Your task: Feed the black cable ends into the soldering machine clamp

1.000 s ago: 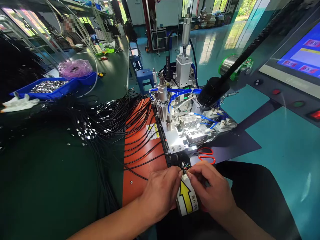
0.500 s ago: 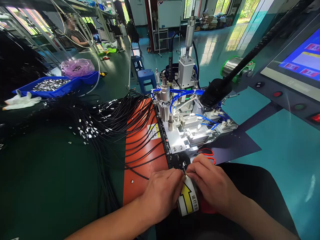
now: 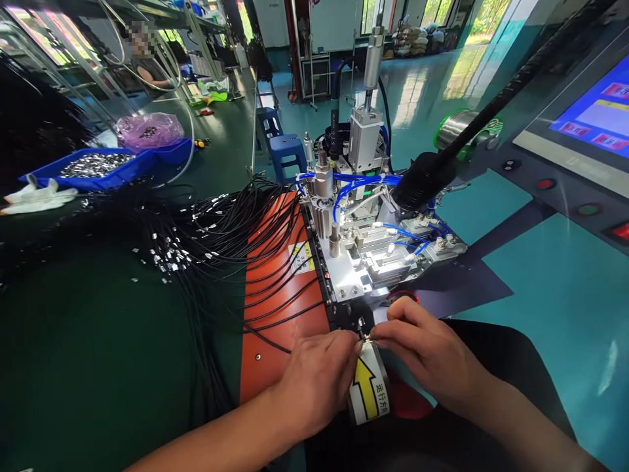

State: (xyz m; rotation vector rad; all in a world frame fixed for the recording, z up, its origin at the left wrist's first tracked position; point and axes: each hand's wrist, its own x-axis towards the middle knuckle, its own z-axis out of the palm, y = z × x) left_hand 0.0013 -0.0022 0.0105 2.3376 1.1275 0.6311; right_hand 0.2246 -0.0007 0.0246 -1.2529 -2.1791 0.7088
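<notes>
My left hand (image 3: 322,373) is closed at the front of the machine (image 3: 344,272), its fingers pinched round a black cable (image 3: 269,341) that runs in from the left over the orange panel (image 3: 309,328). My right hand (image 3: 427,347) faces it, thumb and forefinger pressed together beside a small shiny metal end (image 3: 366,338). Whatever lies between those fingertips is too small to make out. Just below both hands is a metal block with a yellow arrow label (image 3: 367,390). More black cables lie across the panel, their ends along the machine's edge.
Bundled black cables with silvery ends (image 3: 170,252) cover part of the dark green table (image 3: 98,314). Farther left are a blue tray (image 3: 42,172) of small metal parts and a white glove (image 3: 39,196). Red-handled scissors (image 3: 405,296) lie behind my right hand. A control screen (image 3: 594,121) stands right.
My right hand has drawn slightly right, its fingertips now a little apart from my left hand, uncovering the metal end. The left hand stays almost where it was.
</notes>
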